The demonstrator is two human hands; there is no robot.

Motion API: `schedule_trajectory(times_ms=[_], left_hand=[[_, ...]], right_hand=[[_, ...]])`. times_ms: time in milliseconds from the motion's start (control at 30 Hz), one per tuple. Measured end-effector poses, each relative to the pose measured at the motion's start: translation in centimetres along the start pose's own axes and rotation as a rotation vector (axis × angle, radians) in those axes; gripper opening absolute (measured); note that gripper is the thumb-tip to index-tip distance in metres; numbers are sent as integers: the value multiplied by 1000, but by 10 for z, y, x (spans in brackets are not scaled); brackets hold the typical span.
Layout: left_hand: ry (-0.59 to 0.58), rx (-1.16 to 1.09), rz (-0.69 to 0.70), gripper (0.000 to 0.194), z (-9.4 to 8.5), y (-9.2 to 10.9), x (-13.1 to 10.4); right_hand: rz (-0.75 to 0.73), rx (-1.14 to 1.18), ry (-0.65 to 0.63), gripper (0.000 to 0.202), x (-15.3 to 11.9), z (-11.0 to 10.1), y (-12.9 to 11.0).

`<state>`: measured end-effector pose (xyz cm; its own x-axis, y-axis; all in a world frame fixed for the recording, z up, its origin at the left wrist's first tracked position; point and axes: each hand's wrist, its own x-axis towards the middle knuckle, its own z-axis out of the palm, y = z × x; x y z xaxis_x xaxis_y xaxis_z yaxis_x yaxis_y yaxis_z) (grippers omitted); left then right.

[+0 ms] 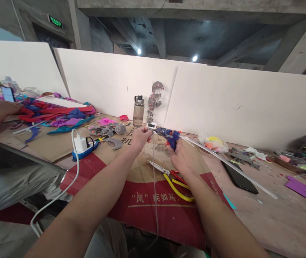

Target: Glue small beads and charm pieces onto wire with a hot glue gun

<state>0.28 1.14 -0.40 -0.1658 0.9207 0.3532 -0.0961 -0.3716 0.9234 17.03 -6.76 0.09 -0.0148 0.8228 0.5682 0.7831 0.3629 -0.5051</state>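
My right hand (182, 156) is wrapped round a blue glue gun (171, 137). A long clear glue stick (230, 162) sticks out of the gun's back towards the right. The gun's nozzle points left at my left hand (141, 139), whose fingers are pinched on a thin grey cord (154, 179). From those fingertips the cord hangs down over the cardboard's front edge. Any smaller piece at the fingertips is too small to make out. Below the hands lie yellow-handled scissors (178, 189) and a red-handled tool (178, 175). A small white digital display (151, 125) stands just behind the fingertips.
A grey crescent ornament (157, 86) hangs against the white board (101, 79), beside a water bottle (138, 111). Grey yarn (119, 129), a felt crescent (113, 143) and a power strip (85, 152) lie left; a phone (239, 177) lies right. Another person's hand (0, 109) rests far left by coloured fabric.
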Motion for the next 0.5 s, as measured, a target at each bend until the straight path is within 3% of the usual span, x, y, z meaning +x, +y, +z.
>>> schedule_trajectory(times_ms=[500], left_hand=[[-15, 33, 20, 12, -2, -4, 3]], right_hand=[[22, -63, 0, 37, -4, -5, -8]])
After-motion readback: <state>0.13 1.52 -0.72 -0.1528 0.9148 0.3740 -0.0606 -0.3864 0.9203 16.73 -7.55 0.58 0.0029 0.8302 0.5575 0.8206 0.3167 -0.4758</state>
